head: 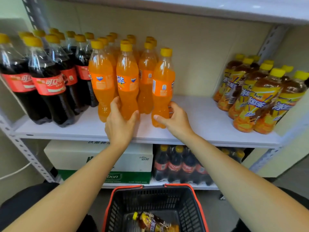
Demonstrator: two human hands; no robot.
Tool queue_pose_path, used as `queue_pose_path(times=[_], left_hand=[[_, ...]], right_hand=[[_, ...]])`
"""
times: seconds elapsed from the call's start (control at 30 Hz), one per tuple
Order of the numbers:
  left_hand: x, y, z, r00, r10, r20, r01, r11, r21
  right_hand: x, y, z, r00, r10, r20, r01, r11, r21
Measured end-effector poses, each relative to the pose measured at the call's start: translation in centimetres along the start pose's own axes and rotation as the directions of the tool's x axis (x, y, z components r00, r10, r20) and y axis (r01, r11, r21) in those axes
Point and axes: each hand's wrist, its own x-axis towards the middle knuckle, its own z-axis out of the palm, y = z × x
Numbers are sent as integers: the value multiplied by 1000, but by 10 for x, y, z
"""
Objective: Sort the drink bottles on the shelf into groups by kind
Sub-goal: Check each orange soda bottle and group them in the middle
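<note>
Grip on two orange soda bottles at once. Wrapping the left hand (120,121) round the lower part of the front middle orange bottle (127,84), curling the fingers behind its left side and pressing the thumb on its right. Clasping the bottom of the rightmost orange bottle (162,91) with the right hand (175,119), laying the thumb across the front and hooking the fingers round the far side. Holding both bottles upright, bases down at the white shelf board (200,118); not possible to tell whether resting on it or just lifted. Holding the two close together at the front of the shelf, near its middle.

Finding the rest of the orange group (102,76) packed in rows just to the left and behind, yellow caps all up. Meeting, directly left of those and pressed against them, the cola bottles (47,84) with red labels, also standing in rows. Looking right across a bare stretch of board and reaching the iced tea bottles (260,99), clustered at the far right end, well apart from the orange ones.

Looking below the board: a white and green cardboard box (100,158) on the lower shelf, and just beside it on the right a pack of cola (180,166). Looking nearer, between the two bare forearms: a black basket (150,195) with a red rim, holding a single tea bottle (153,222) lying on its side.
</note>
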Motion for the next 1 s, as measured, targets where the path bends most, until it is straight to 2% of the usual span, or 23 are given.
queue_pose_path(times=[0.2,0.47,0.63,0.77,1.0], left_hand=[[8,0,11,994,1,108,-12,994,105],[21,3,24,969,61,240,-56,998,-25],[21,2,30,941,77,331,-17,983,-181],[18,2,31,930,91,355,-6,972,-235],[18,8,28,921,89,379,7,969,-245]], right_hand=[[41,40,-44,962,90,-260,-122,987,-109],[122,74,-64,922,93,-375,-190,954,-231],[157,84,-65,916,85,-393,-206,938,-279],[167,87,-65,908,122,-401,-240,936,-257],[128,83,-62,936,172,-307,-209,974,-91]])
